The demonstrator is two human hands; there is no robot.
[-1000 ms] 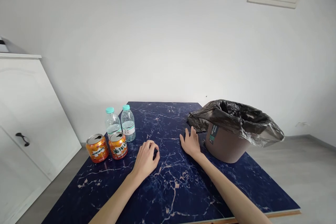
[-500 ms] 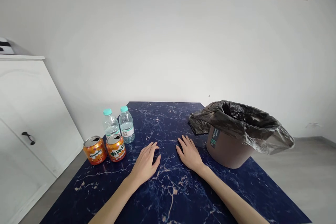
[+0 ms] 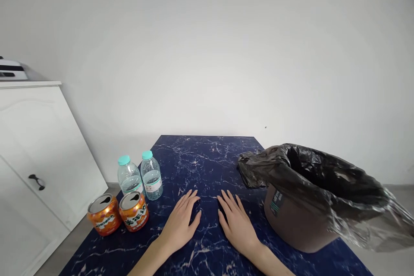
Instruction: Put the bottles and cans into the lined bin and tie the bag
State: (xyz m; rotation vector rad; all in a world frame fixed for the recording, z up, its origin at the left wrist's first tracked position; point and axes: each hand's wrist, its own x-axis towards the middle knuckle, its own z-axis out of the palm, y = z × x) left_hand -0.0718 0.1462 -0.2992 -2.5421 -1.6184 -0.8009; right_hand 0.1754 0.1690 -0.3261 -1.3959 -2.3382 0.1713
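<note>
My left hand [image 3: 181, 222] lies palm down on the dark blue marbled table [image 3: 207, 159], its fingers stretched out and holding nothing. My right hand [image 3: 237, 224] rests flat beside it, fingers spread, also bare. To the left of my left hand stand two opened orange soda cans, one [image 3: 134, 212] nearer the hand and another [image 3: 105, 215] farther left. Behind them are two clear water bottles with turquoise caps, one [image 3: 152, 177] on the right and one [image 3: 130, 177] partly hidden by a can. Right of my right hand sits a brown trash bin [image 3: 299, 220] lined with a black plastic bag [image 3: 300, 177].
Part of the black bag hangs over the bin's left side onto the table. A white cabinet [image 3: 42, 146] with a dark handle stands at the left, with a white and black device [image 3: 12, 70] on top. A pale wall [image 3: 207, 51] rises behind the table.
The camera view has tilted up and shifted, so the table and its objects appear lower and larger. Both hands stay on the table; the left fingers look flatter and more extended.
</note>
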